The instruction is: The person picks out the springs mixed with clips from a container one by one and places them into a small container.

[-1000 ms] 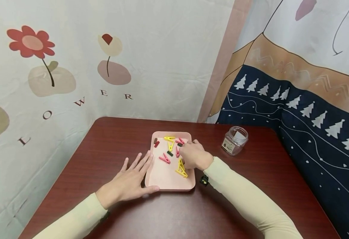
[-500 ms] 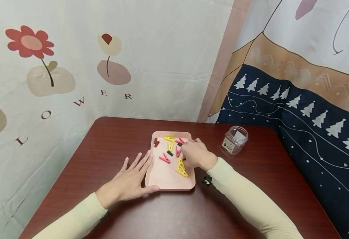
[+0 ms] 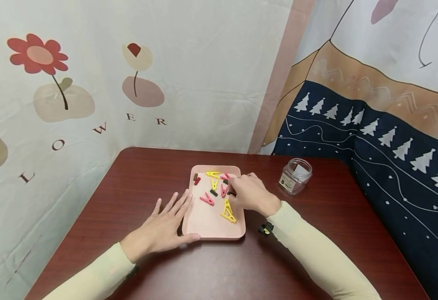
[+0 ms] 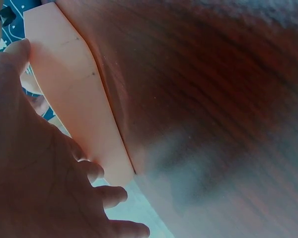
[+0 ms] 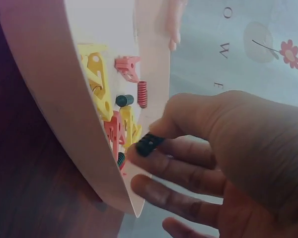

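My right hand [image 3: 250,191] is over the right side of a pink tray [image 3: 204,225]. Between its thumb and index finger it pinches a small dark green spring [image 5: 149,144]. My left hand [image 3: 162,231] lies with spread fingers against the tray's left side, its thumb at the near left corner. In the tray are yellow clothespins [image 3: 228,211], pink clothespins [image 3: 207,199], a red spring [image 5: 142,94], a brown spring [image 3: 195,177] and other dark green springs [image 3: 213,193]. Fingers of the right hand partly cover the tray's right rim.
A clear jar [image 3: 295,176] with a label stands open-topped on the brown table [image 3: 147,175], right of the tray. Printed cloth [image 3: 204,83] hangs behind the table, and a dark blue patterned cloth [image 3: 391,187] hangs along the right side.
My right hand has drawn slightly up and to the right from among the clothespins, and the dark spring in its fingers now shows. The left hand and the tray stay put.
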Available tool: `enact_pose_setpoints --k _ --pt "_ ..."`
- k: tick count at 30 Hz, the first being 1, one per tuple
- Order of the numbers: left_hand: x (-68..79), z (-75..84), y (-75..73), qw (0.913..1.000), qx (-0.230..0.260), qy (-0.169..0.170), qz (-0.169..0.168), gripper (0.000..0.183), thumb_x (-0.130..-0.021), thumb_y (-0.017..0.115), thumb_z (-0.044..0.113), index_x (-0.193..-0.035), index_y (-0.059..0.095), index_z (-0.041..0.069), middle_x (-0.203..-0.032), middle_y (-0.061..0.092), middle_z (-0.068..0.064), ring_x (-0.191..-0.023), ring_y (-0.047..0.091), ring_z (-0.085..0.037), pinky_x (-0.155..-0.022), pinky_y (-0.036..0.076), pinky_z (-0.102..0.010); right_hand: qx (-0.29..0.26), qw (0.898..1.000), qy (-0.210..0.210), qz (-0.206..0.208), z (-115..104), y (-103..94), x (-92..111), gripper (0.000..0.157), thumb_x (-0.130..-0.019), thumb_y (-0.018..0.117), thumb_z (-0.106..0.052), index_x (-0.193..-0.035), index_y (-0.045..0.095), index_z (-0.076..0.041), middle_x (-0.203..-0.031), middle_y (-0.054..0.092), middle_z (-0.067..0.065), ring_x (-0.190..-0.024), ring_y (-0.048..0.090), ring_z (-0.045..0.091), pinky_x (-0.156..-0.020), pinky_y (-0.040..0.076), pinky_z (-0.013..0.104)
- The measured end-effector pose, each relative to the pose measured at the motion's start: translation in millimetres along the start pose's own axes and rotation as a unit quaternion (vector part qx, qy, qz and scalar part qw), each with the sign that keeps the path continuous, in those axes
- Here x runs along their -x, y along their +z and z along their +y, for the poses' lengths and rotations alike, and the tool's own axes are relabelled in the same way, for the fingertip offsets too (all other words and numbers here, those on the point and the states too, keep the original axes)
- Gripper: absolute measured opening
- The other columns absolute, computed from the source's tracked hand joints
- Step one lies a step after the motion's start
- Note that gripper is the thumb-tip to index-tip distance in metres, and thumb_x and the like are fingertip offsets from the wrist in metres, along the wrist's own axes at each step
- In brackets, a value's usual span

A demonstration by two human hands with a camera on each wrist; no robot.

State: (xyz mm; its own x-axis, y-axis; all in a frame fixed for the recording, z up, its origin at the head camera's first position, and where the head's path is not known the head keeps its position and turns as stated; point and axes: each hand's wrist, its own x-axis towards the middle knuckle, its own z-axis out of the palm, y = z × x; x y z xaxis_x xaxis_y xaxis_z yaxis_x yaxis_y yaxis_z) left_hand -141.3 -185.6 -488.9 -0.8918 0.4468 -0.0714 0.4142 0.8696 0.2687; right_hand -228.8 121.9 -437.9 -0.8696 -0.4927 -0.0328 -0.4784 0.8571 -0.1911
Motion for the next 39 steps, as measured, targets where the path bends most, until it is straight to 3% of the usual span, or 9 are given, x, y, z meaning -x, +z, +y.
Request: enact_pose_setpoints --k 4,6,12,20,31,39 --pt "0.7 0.4 0.5 1.0000 0.001 -0.001 -0.001 0.124 -0.100 0.061 0.092 -0.189 0.020 0.015 -0.199 0.014 -0.007 -0.182 0.022 -0.048 -0.138 0.016 -0.089 -0.028 0.999 -0.014 0.028 4 -0.1 5 0.014 -0.100 0.089 -0.021 -0.109 0.078 -0.019 -0.086 0.073 -0.004 -0.073 0.062 0.014 -0.072 0.054 0.033" --pt "1.1 0.6 0.6 1.0000 0.002 -0.001 -0.001 0.124 -0.100 0.062 0.091 -0.189 0.020 0.015 -0.199 0.014 -0.007 -0.182 0.022 -0.048 -0.138 0.016 -0.088 -0.055 0.998 -0.021 0.036 6 -1.1 8 0.017 -0.100 0.089 -0.018 -0.114 0.079 -0.019 -0.093 0.078 -0.003 -0.076 0.064 0.013 -0.065 0.053 0.028" --pt "1.7 1.2 0.8 1.0000 0.000 -0.001 0.000 0.123 -0.101 0.062 0.091 -0.189 0.020 0.015 -0.199 0.013 -0.006 -0.182 0.022 -0.048 -0.138 0.017 -0.089 -0.118 0.990 -0.049 0.052 13 -6.9 19 0.024 -0.104 0.085 -0.011 -0.126 0.081 -0.017 -0.100 0.082 0.000 -0.083 0.069 0.012 -0.070 0.059 0.025" --pt "1.4 1.7 -1.1 1.0000 -0.002 0.002 -0.001 0.123 -0.102 0.062 0.090 -0.189 0.020 0.014 -0.199 0.011 -0.005 -0.182 0.021 -0.049 -0.138 0.017 -0.089 -0.145 0.983 -0.080 0.078 21 -11.5 28 0.023 -0.104 0.084 -0.003 -0.124 0.086 -0.015 -0.099 0.082 0.003 -0.083 0.068 0.011 -0.072 0.061 0.020" --pt "2.1 0.8 -2.1 1.0000 -0.005 0.004 -0.002 0.123 -0.101 0.061 0.091 -0.188 0.021 0.014 -0.199 0.013 -0.007 -0.182 0.022 -0.048 -0.138 0.017 -0.089 -0.151 0.981 -0.074 0.096 35 -13.5 39 0.037 -0.100 0.089 0.000 -0.135 0.084 -0.012 -0.114 0.082 0.007 -0.098 0.076 0.016 -0.085 0.071 0.031" --pt "2.2 0.0 -4.2 0.9999 -0.011 0.008 -0.003 0.124 -0.101 0.060 0.092 -0.188 0.021 0.013 -0.199 0.013 -0.007 -0.182 0.021 -0.049 -0.138 0.016 -0.088 -0.152 0.981 -0.043 0.112 47 -18.3 49 0.042 -0.099 0.091 -0.001 -0.139 0.082 -0.010 -0.126 0.084 0.010 -0.103 0.080 0.019 -0.094 0.073 0.037"
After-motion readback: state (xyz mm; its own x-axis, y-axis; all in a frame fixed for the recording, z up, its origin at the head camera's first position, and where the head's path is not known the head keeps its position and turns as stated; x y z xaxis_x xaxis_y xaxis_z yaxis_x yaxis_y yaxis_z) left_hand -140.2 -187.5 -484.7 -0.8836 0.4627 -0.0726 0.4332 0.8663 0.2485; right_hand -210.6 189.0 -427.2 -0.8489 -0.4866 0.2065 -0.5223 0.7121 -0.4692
